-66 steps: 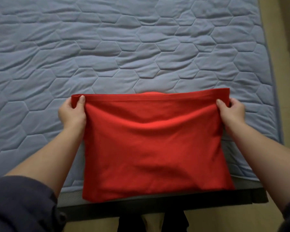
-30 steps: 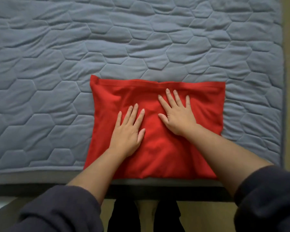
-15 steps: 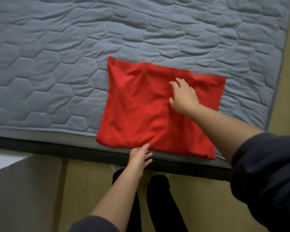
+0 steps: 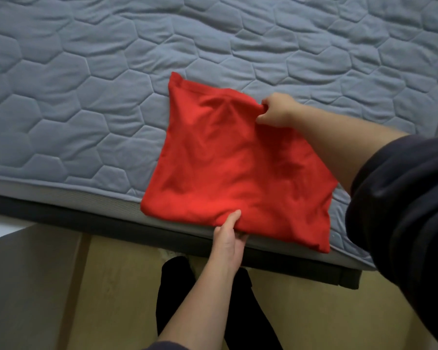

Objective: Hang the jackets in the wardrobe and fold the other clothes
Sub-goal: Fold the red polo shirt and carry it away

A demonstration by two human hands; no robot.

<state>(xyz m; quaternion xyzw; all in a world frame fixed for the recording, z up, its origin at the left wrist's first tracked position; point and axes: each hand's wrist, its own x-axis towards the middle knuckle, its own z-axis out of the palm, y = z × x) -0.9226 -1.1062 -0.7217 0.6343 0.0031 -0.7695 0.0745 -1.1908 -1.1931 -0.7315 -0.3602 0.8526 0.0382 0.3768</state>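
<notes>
On the bed [image 4: 86, 72], whose quilted grey-blue cover fills most of the view above the tan floor [image 4: 314, 311], your work sits at the near edge, close to the right corner. The red garment [image 4: 225, 160] lies there as a flat, several-layered packet, roughly square and a little skewed, with its near edge reaching the mattress border and soft creases across the top. Your dark sleeve [image 4: 402, 210] crosses its right side. Your right hand [image 4: 276, 109] has its grip closed on the far edge of the cloth, pinching it about midway along so that the fabric bunches up towards the fingers. Your left hand [image 4: 229, 238] has its grip on the near edge, thumb on top and fingers tucked beneath, right where the cloth meets the side of the bed. By my reading this one piece is mostly folded: you look set either to make a last fold across or to lift the packet away, and I cannot tell which. No jacket, wardrobe or other clothing shows here, so how much hanging and folding remains cannot be judged from this view.
</notes>
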